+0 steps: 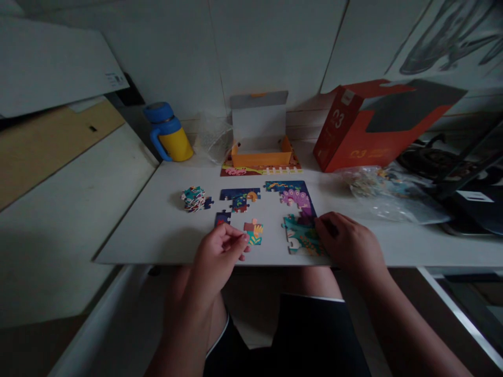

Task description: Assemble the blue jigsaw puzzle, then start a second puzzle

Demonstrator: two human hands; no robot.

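Left hand (219,250): I pinched a puzzle piece (256,235), left of the joined section (302,233).
Right hand (351,241): lay at that section's outer edge; I couldn't tell its grip.
Piece pile (193,199): sat farther left.
Orange box (261,159): stood open behind.

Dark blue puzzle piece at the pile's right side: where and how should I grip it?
I'd pinch the dark blue piece by its exposed right edge, coming from the picture's right: that end juts out past the pile, while its left end lies against or under it; I can't tell which.
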